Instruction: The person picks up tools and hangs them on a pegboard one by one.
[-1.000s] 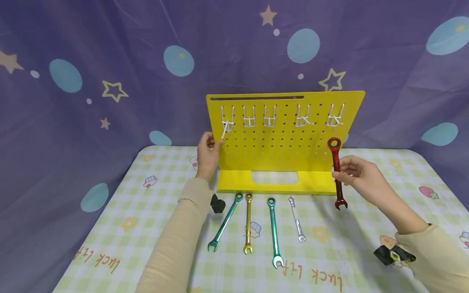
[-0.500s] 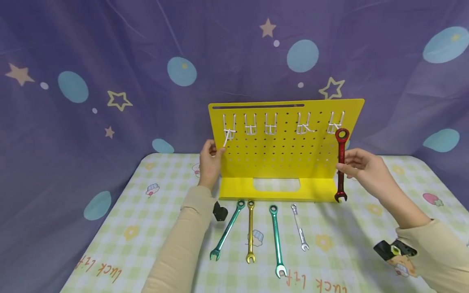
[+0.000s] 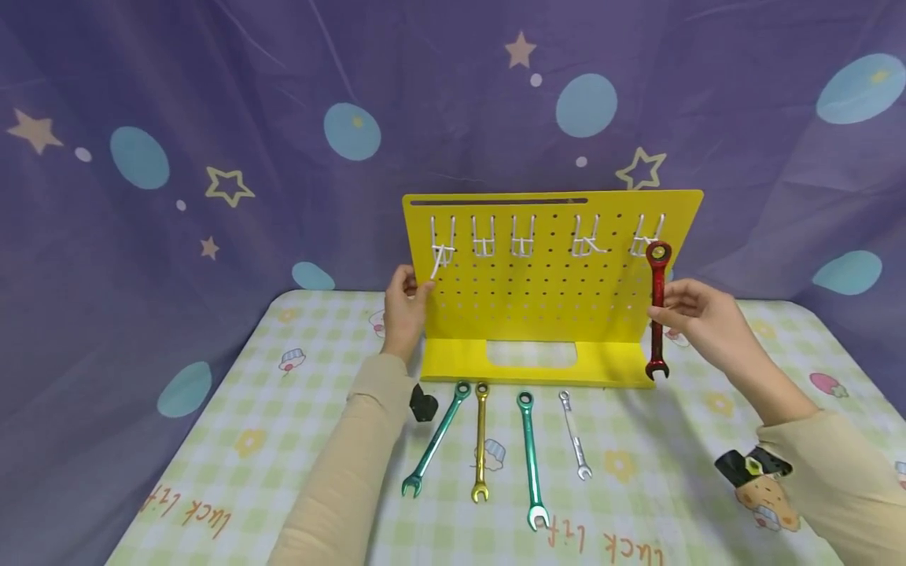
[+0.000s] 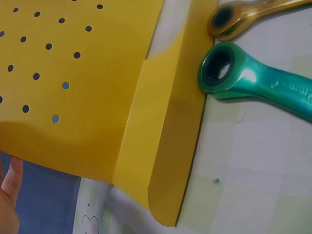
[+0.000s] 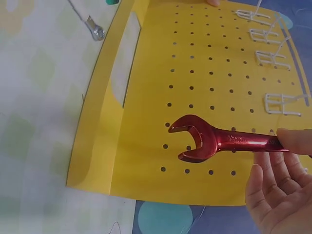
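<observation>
In the head view my right hand (image 3: 708,322) pinches a red combination wrench (image 3: 657,295) by its shaft, ring end up. Its ring overlaps the rightmost white hook (image 3: 647,228) of a yellow pegboard (image 3: 531,299); I cannot tell if the hook tip is inside the ring. The wrench's open jaw faces the camera's middle in the right wrist view, with my thumb (image 5: 295,141) across the shaft. My left hand (image 3: 405,314) holds the board's left edge, some fingers hidden behind it. Fingers (image 4: 13,178) show at that edge in the left wrist view.
Before the board lie a teal wrench (image 3: 435,440), a gold wrench (image 3: 480,448), a green wrench (image 3: 531,464) and a small silver wrench (image 3: 576,436). Several other white hooks, including one at far left (image 3: 442,244), line the board. A checked cloth (image 3: 318,424) covers the table.
My right hand has raised the red wrench from beside the board's lower right up to the rightmost hook. My left hand keeps its hold on the board's edge.
</observation>
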